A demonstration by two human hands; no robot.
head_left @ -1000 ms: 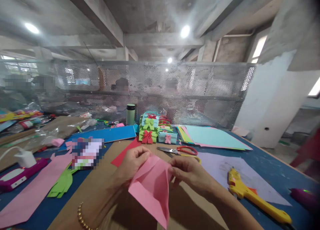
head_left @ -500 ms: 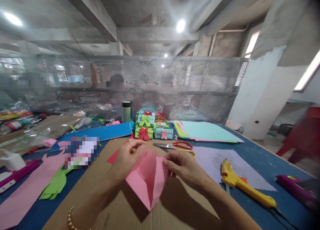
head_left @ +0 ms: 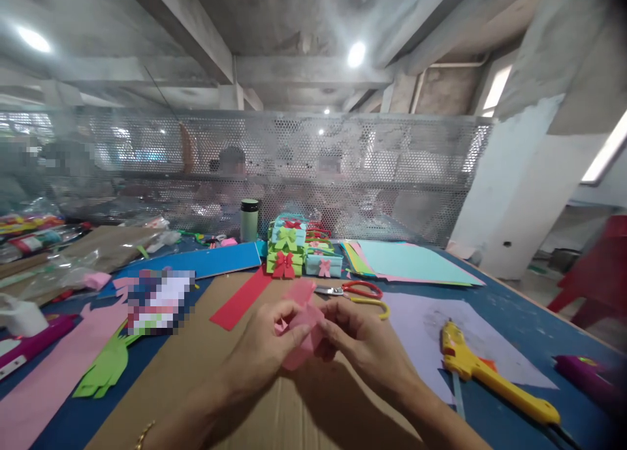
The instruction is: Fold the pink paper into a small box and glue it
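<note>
A folded piece of pink paper (head_left: 304, 336) is held up between both hands over the brown cardboard sheet (head_left: 196, 378). My left hand (head_left: 269, 339) grips its left side, thumb pressed across the front. On the opposite side my right hand (head_left: 355, 336) pinches the paper between thumb and fingers. The paper is slightly blurred, and the fingers behind it are partly hidden. Just beyond the hands lie scissors (head_left: 362, 289) with red and yellow handles. A red paper strip (head_left: 240, 301) rests on the cardboard to the left.
Small paper boxes with bows (head_left: 287, 244) are stacked at the back, beside a green bottle (head_left: 249, 221). Coloured sheets (head_left: 416, 262) lie back right. A yellow glue gun (head_left: 482, 368) sits on lilac paper (head_left: 406, 326). Green paper cutouts (head_left: 105, 368) and a pink strip (head_left: 59, 371) are left.
The pink paper has been turned and folded smaller, its broad lower point no longer hanging down. My left hand has moved down and right, uncovering the red strip.
</note>
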